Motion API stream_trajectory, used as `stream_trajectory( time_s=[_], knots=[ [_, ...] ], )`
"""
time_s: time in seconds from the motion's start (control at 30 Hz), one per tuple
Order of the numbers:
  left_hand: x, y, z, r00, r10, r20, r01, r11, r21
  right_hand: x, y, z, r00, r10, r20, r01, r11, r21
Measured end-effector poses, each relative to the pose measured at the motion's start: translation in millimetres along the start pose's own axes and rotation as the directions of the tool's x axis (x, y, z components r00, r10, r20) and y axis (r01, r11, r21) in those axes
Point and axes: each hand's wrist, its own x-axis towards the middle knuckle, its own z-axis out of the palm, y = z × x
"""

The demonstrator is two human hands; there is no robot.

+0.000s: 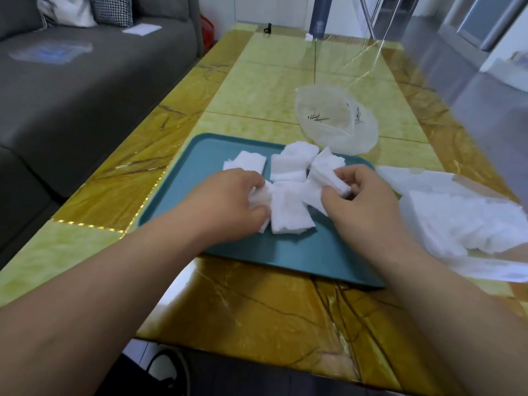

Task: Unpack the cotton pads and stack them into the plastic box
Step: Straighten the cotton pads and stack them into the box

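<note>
Five cotton pad clumps [291, 212] are spread on one tray [200, 167]; two are gripped in curled fingers, by left hand [228, 204] and right hand [368, 207].

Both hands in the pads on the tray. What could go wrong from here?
The left hand and right hand each grip a fanned bunch of pads: strays may slip out and skew the stack. The box lies beyond the tray, so pads could drop on the carry.

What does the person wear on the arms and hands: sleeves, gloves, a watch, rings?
Nothing worn shows. The left hand and the right hand are bare, without gloves or visible rings. The left forearm and the right forearm are bare up to the picture's edge: no sleeve, watch or bracelet appears.
</note>
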Motion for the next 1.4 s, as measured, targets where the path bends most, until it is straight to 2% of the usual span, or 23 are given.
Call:
stream_trajectory(
  time_s=[0.13, 0.3, 0.4, 0.5, 0.53, 0.63, 0.7, 0.83, 0.97, 1.2, 1.4],
  knots=[
    [5.2, -0.7, 2.5, 1.0, -0.018, -0.009, 0.018, 1.0, -0.022, 0.2, -3.0, -0.1, 0.995, -0.032, -0.09, 0.04, 0.995, 0.095],
    [8.2, -5.2, 4.2, 0.997, -0.05, -0.066, 0.047, 0.998, -0.046, -1.1, -2.3, 1.3, 0.999, -0.028, -0.044, 0.033, 0.993, 0.117],
    [8.5, -7.3, -2.9, 0.977, -0.074, -0.201, 0.062, 0.996, -0.069, -0.7, 1.0, 3.7, 1.0, -0.013, 0.014, 0.012, 0.997, 0.077],
    [-0.2, -0.1, -14.4, 0.931, -0.021, -0.366, -0.074, 0.967, -0.244, 0.7, 2.4, 1.7, 0.999, 0.002, 0.039, -0.004, 0.999, 0.054],
    [-4.9, 5.5, -17.5, 0.937, -0.009, -0.349, -0.125, 0.925, -0.358, 1.1, 1.6, 0.0, 0.999, 0.003, 0.041, -0.005, 0.998, 0.055],
    [-21.8, 24.4, -20.6, 0.993, 0.08, -0.088, -0.119, 0.699, -0.705, -0.1, 1.1, -5.6, 0.997, 0.001, 0.076, -0.006, 0.998, 0.06],
    [-25.4, 30.4, -17.9, 0.99, 0.142, 0.012, -0.081, 0.634, -0.769, -1.6, 1.3, -9.4, 0.99, 0.014, 0.137, -0.03, 0.993, 0.114],
    [-21.4, 28.4, -14.9, 0.997, 0.072, 0.018, -0.034, 0.653, -0.756, -6.4, -0.2, -21.4, 0.966, -0.002, 0.259, -0.056, 0.975, 0.216],
    [-21.6, 32.8, -13.7, 0.997, 0.078, 0.026, -0.031, 0.65, -0.76, -11.0, 0.0, -29.7, 0.945, -0.04, 0.326, -0.062, 0.953, 0.295],
    [-17.8, 37.9, -5.6, 0.996, 0.093, 0.014, -0.052, 0.67, -0.74, -10.5, 5.0, -34.3, 0.946, -0.083, 0.313, -0.007, 0.961, 0.277],
    [-15.3, 43.2, -0.9, 0.995, 0.086, -0.056, -0.1, 0.682, -0.725, -11.6, 1.3, -39.0, 0.95, -0.13, 0.284, 0.063, 0.971, 0.231]
  ],
)
